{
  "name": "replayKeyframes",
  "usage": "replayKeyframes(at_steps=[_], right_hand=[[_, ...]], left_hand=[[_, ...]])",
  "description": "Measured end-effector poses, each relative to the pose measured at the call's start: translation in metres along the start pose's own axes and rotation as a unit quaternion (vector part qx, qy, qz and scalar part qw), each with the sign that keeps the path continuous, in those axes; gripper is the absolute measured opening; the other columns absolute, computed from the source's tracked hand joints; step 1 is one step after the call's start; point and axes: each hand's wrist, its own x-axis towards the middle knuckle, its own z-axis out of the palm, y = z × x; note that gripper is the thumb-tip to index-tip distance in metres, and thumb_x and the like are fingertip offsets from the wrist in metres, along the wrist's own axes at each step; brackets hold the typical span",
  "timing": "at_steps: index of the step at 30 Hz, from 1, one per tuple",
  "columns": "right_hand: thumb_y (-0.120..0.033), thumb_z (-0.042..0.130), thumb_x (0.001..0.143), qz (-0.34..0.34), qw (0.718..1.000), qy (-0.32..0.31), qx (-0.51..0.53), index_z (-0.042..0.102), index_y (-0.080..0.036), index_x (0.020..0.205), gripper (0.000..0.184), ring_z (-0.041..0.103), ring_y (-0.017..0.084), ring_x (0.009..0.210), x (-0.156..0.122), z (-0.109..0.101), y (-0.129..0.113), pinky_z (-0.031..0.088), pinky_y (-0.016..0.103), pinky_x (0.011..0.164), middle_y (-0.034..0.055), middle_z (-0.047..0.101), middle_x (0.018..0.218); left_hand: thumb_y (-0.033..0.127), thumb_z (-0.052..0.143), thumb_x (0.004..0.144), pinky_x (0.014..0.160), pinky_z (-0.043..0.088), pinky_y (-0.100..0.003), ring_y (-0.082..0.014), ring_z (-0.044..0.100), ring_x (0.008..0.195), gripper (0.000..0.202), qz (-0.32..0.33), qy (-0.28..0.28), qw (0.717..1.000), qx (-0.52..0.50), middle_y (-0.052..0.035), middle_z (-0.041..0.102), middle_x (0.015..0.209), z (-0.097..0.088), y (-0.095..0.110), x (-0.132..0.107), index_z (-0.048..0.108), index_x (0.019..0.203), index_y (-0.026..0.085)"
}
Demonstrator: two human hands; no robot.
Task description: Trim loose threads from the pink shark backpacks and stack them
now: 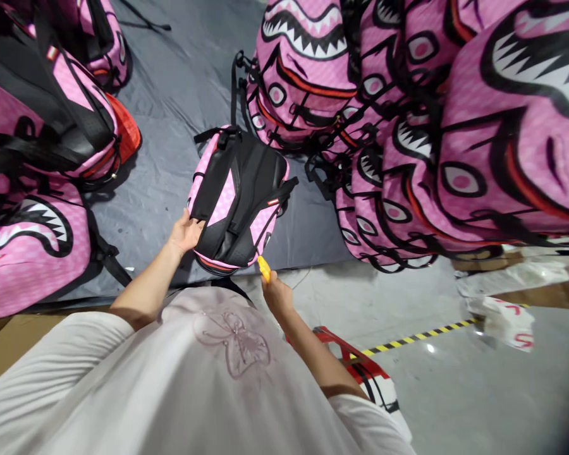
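A pink and black backpack (246, 170) lies on the grey cloth in front of me, its strap side up. My left hand (186, 234) is at its lower left edge, the fingers gripping the side with the tips partly hidden by a strap. In my right hand (277, 296) is a small yellow-handled tool (264, 268). Its thin tip reaches the lower right edge of the backpack; what kind of tool it is I cannot make out.
Several pink shark-face backpacks (308, 57) are piled along the right, with more backpacks (28, 253) on the left. Grey cloth (142, 164) covers the table. On the floor are a red and white bag (370, 373), yellow-black tape (417, 339) and plastic wrapping (507, 322).
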Motion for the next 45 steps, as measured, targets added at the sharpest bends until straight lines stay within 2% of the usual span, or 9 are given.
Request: replayKeyframes(at_steps=[10, 16, 23, 30, 34, 36, 38, 42, 45], right_hand=[[-0.039, 0.035, 0.106, 0.039, 0.998, -0.037, 0.028, 0.052, -0.015, 0.113, 0.03, 0.072, 0.022, 0.08, -0.016, -0.012, 0.003, 0.034, 0.027, 0.061, 0.0108, 0.073, 0.088], [-0.035, 0.035, 0.106, 0.046, 0.995, -0.059, 0.07, 0.053, -0.015, 0.114, 0.028, 0.07, 0.021, 0.08, -0.029, -0.03, 0.012, 0.031, 0.027, 0.06, 0.0108, 0.074, 0.09], [-0.043, 0.037, 0.103, -0.01, 0.982, -0.138, 0.126, 0.057, -0.019, 0.117, 0.034, 0.068, 0.02, 0.073, -0.101, -0.038, 0.024, 0.029, 0.025, 0.057, 0.0086, 0.072, 0.083], [-0.04, 0.041, 0.102, -0.028, 0.985, -0.156, 0.071, 0.057, -0.015, 0.114, 0.032, 0.071, 0.024, 0.083, -0.074, -0.036, -0.019, 0.033, 0.028, 0.062, 0.0135, 0.074, 0.093], [-0.038, 0.036, 0.104, -0.006, 0.984, -0.161, 0.072, 0.056, -0.016, 0.116, 0.033, 0.071, 0.025, 0.089, -0.07, -0.032, -0.019, 0.036, 0.028, 0.065, 0.0125, 0.074, 0.095], [-0.039, 0.036, 0.104, -0.005, 0.982, -0.17, 0.082, 0.056, -0.016, 0.116, 0.033, 0.071, 0.026, 0.091, -0.071, -0.03, -0.018, 0.036, 0.028, 0.065, 0.0123, 0.074, 0.097], [-0.04, 0.036, 0.104, 0.002, 0.98, -0.177, 0.092, 0.056, -0.016, 0.117, 0.034, 0.071, 0.026, 0.093, -0.072, -0.027, -0.021, 0.036, 0.028, 0.065, 0.0124, 0.074, 0.098], [-0.04, 0.036, 0.104, 0.008, 0.975, -0.189, 0.116, 0.056, -0.016, 0.118, 0.035, 0.07, 0.025, 0.096, -0.069, -0.023, -0.029, 0.037, 0.028, 0.067, 0.013, 0.073, 0.102], [-0.039, 0.036, 0.104, 0.017, 0.973, -0.192, 0.128, 0.056, -0.016, 0.117, 0.033, 0.07, 0.024, 0.096, -0.071, -0.022, -0.03, 0.037, 0.027, 0.067, 0.013, 0.073, 0.103]], left_hand=[[0.068, 0.047, 0.089, 0.11, 0.042, -0.052, -0.0332, 0.062, 0.122, 0.074, -0.016, -0.106, 0.994, -0.017, -0.0192, 0.069, 0.123, -0.007, -0.001, 0.0, 0.055, 0.135, 0.011], [0.064, 0.048, 0.091, 0.108, 0.045, -0.052, -0.0331, 0.063, 0.121, 0.066, 0.0, -0.059, 0.998, -0.014, -0.0186, 0.07, 0.12, 0.005, -0.01, 0.0, 0.057, 0.131, 0.011], [0.056, 0.052, 0.093, 0.106, 0.049, -0.05, -0.0299, 0.069, 0.111, 0.06, 0.05, -0.021, 0.999, 0.006, -0.0169, 0.072, 0.114, 0.024, -0.016, 0.001, 0.056, 0.131, 0.01], [0.051, 0.057, 0.089, 0.099, 0.054, -0.043, -0.0276, 0.071, 0.101, 0.05, 0.056, -0.001, 0.997, 0.047, -0.0139, 0.074, 0.102, 0.03, -0.027, 0.005, 0.064, 0.117, 0.011], [0.05, 0.066, 0.082, 0.099, 0.053, -0.043, -0.0283, 0.069, 0.102, 0.048, 0.08, 0.081, 0.978, 0.176, -0.0127, 0.073, 0.098, 0.025, -0.033, 0.007, 0.066, 0.111, 0.011], [0.043, 0.068, 0.08, 0.102, 0.05, -0.046, -0.0287, 0.067, 0.108, 0.053, 0.142, 0.156, 0.928, 0.307, -0.0129, 0.072, 0.109, 0.02, -0.041, -0.001, 0.061, 0.122, 0.013], [0.036, 0.07, 0.078, 0.109, 0.043, -0.05, -0.0306, 0.058, 0.125, 0.069, 0.238, 0.189, 0.824, 0.478, -0.0158, 0.061, 0.135, 0.015, -0.05, -0.015, 0.049, 0.141, 0.016], [0.027, 0.078, 0.071, 0.122, 0.016, -0.059, -0.0379, 0.017, 0.152, 0.095, 0.31, 0.011, 0.518, 0.797, -0.0183, 0.017, 0.166, 0.008, -0.064, -0.041, 0.034, 0.155, 0.02], [0.02, 0.078, 0.069, 0.121, 0.008, -0.061, -0.0382, 0.006, 0.154, 0.095, 0.27, -0.084, 0.371, 0.884, -0.0217, 0.01, 0.165, 0.008, -0.069, -0.037, 0.035, 0.154, 0.018]])
